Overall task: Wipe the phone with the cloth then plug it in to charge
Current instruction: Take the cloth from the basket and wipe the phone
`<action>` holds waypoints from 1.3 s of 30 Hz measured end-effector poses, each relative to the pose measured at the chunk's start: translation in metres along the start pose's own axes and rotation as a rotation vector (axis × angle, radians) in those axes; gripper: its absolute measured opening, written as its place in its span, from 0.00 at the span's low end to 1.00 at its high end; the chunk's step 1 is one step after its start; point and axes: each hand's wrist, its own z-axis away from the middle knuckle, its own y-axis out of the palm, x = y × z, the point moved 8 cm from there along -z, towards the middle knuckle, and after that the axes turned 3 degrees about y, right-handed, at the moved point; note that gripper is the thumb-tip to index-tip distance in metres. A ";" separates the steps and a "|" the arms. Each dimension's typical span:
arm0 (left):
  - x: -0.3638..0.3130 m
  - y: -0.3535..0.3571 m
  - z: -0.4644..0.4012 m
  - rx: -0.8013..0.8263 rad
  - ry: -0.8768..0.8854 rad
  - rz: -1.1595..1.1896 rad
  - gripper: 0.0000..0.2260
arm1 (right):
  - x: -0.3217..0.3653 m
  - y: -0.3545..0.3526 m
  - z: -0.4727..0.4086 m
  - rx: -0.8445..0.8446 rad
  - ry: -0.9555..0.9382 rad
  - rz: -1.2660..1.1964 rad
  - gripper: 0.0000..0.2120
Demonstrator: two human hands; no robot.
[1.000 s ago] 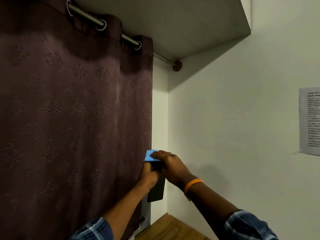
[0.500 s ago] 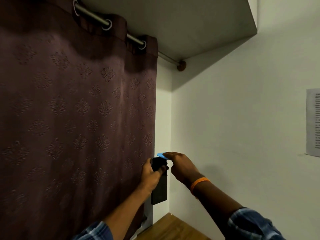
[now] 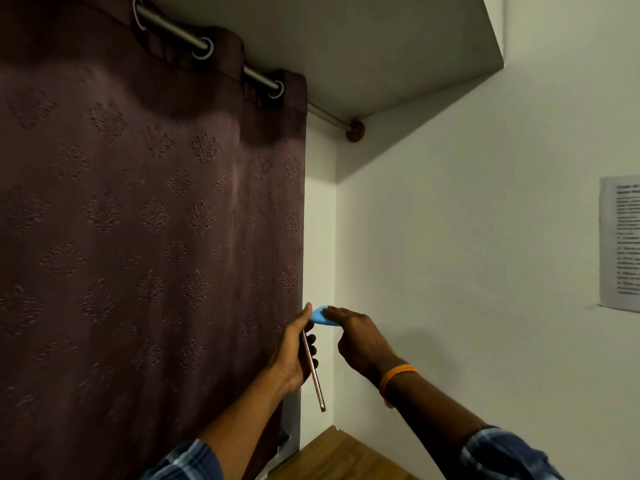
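Blue cloth (image 3: 321, 315) pinched in right hand (image 3: 360, 341), phone (image 3: 313, 372) now edge-on in left hand's (image 3: 291, 358) closed grip

Head-worn camera looks forward, close on the room corner (image 3: 334, 306).

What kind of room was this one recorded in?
Probably a corner of a home or hostel room. A dark patterned curtain hangs from a metal rod, a printed notice is stuck on the plain wall, and a wooden surface sits below.
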 end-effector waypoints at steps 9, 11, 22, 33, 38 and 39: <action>0.003 0.002 -0.007 0.073 -0.058 0.155 0.39 | 0.009 -0.029 0.001 -0.264 0.102 -0.246 0.35; 0.006 0.000 -0.006 0.055 -0.073 0.153 0.39 | 0.009 -0.029 -0.001 -0.264 0.106 -0.260 0.35; -0.017 0.001 -0.014 0.003 0.017 0.170 0.38 | 0.009 0.024 0.018 0.117 -0.195 0.114 0.36; -0.008 -0.013 -0.010 -0.133 -0.001 0.163 0.30 | -0.024 0.034 0.092 0.138 -0.615 0.629 0.31; 0.007 -0.024 -0.020 -0.176 0.004 0.076 0.23 | -0.029 0.025 0.105 0.138 -0.628 0.684 0.29; 0.009 -0.027 -0.021 -0.201 0.012 0.092 0.21 | -0.027 0.020 0.103 0.120 -0.580 0.633 0.29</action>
